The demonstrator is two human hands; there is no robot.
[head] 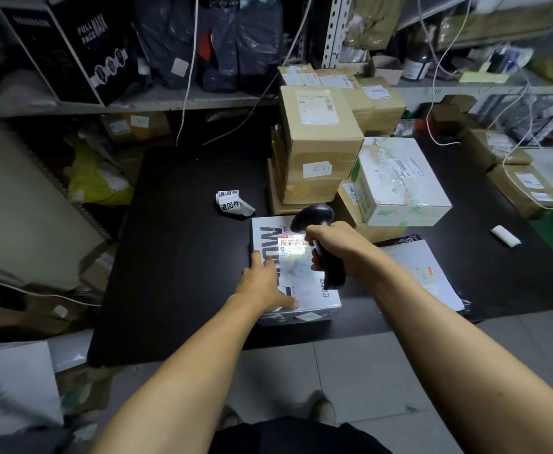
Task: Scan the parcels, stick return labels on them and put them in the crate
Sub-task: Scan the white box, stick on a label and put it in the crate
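Head view: a white parcel with large dark lettering lies flat on the black table, near the table's front edge. The left hand rests on the parcel's left part with fingers straight and spread, thumb stretched along the top toward the parcel's near edge. The right hand grips the handle of a black barcode scanner, fingers curled round it; the scanner's head hangs above the far end of the parcel, and a bright patch of light falls on the shipping label stuck there.

Just beyond the parcel's far left corner lies a curled strip of return labels printed with black characters. Behind the parcel stands a stack of brown cardboard boxes, and right of that stack a white box with green print sits on another brown carton. To the right of the parcel, partly under the right forearm, lies a flat white mailer bag. Further right on the table is a small white roll. Shelves crowded with bags and boxes rise behind the table.
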